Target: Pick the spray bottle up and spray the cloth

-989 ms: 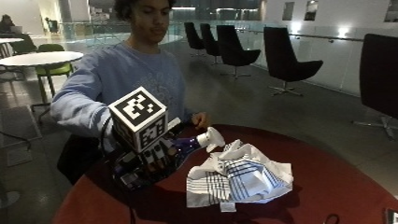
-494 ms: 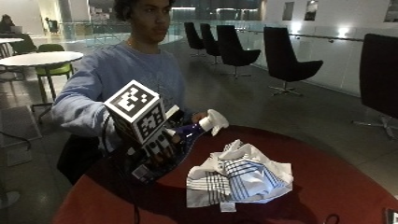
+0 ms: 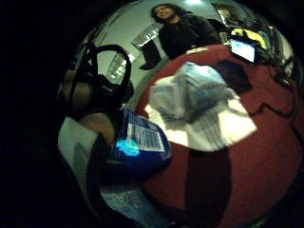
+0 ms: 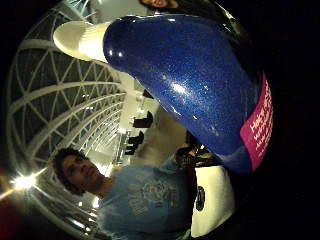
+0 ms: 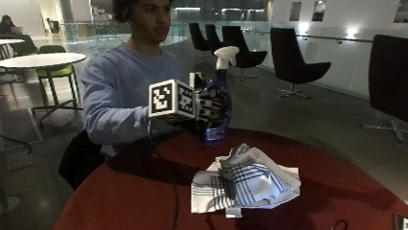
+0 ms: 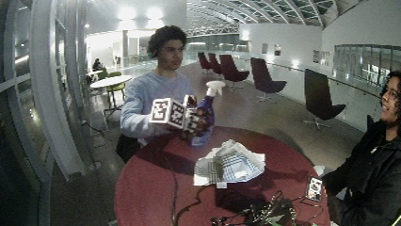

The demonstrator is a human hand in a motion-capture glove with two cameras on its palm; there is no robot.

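A dark blue spray bottle [image 5: 217,103] with a white nozzle [image 5: 226,51] stands upright in my gloved right hand [image 5: 203,111], whose fingers curl round its body. Its base is low over the far side of the round red table [image 5: 134,191]; I cannot tell whether it touches. The white cloth [image 5: 245,184] with dark stripes lies crumpled mid-table, nearer the camera than the bottle. In the wide view the bottle [image 6: 204,117] is left of the cloth [image 6: 227,165]. The thumb side palm view is filled by the bottle [image 4: 190,75]; the little finger side view shows the bottle's label [image 3: 140,137] and the cloth [image 3: 199,104].
A phone [image 6: 313,188] and a tangle of cables [image 6: 263,214] lie at the table's near right edge, beside a second person [image 6: 376,155] in black. Black chairs [image 5: 296,62] and a white round table [image 5: 41,60] stand behind.
My hand has lifted the bottle from a low, tilted pose beside the cloth and turned it upright, with the nozzle now well above the table.
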